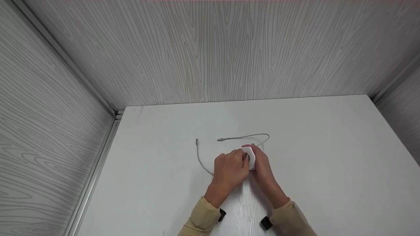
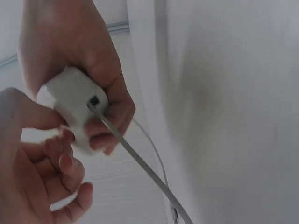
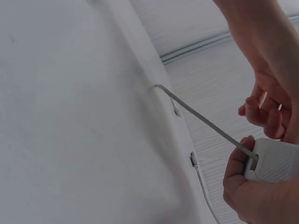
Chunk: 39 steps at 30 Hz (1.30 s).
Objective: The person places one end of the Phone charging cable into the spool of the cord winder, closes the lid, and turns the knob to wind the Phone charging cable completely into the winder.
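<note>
A small white case (image 1: 252,161) with rounded corners, which looks like a cable winder, is held up in front of the body. My right hand (image 1: 265,172) grips it from the right side, fingers wrapped round it. Against its left face, my left hand (image 1: 231,167) has its thumb and forefinger on a small dark part, mostly hidden; its other fingers curl loosely in the left wrist view. A grey cable (image 2: 140,161) leaves a dark slot (image 2: 94,100) in the case. The right wrist view shows the cable (image 3: 205,121) running from the case's textured end.
On the white tabletop (image 1: 157,144), beyond the hands, lie the cable's two ends with metal plugs, one plug (image 1: 197,142) farther left and the other plug (image 1: 220,139) near the middle. Wood-grain panels (image 1: 210,52) stand behind and at both sides.
</note>
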Available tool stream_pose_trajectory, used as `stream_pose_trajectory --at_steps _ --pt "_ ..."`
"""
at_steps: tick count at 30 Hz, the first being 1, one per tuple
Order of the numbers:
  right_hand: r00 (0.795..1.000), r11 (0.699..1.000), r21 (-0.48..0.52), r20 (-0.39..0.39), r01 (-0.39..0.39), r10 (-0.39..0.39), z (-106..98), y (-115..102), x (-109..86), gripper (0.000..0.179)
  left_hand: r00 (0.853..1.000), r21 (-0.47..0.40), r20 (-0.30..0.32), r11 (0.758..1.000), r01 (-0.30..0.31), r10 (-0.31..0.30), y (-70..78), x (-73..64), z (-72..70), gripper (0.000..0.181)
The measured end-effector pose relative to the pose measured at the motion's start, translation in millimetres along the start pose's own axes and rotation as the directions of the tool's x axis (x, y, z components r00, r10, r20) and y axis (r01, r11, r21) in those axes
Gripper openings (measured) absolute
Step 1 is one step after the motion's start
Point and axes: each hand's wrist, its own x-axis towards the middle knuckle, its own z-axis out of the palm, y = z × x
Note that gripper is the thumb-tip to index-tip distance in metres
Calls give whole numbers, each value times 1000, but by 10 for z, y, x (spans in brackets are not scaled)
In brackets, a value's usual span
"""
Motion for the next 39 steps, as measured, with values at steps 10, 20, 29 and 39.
stream_pose_trajectory --at_steps 10,20,29,39 --pt "993 995 33 -73 -91 93 99 11 -21 44 916 -257 226 886 386 -333 29 27 -87 34" --pt "993 993 48 -39 -106 108 104 0 -23 43 881 -363 336 818 446 -332 -51 45 -126 37" --pt "994 980 165 -6 -110 113 46 -8 16 44 910 -414 332 829 377 -247 -107 66 -157 23" --pt "975 919 326 48 -222 218 -29 -42 63 45 988 -336 140 942 -11 61 -201 75 -240 11"
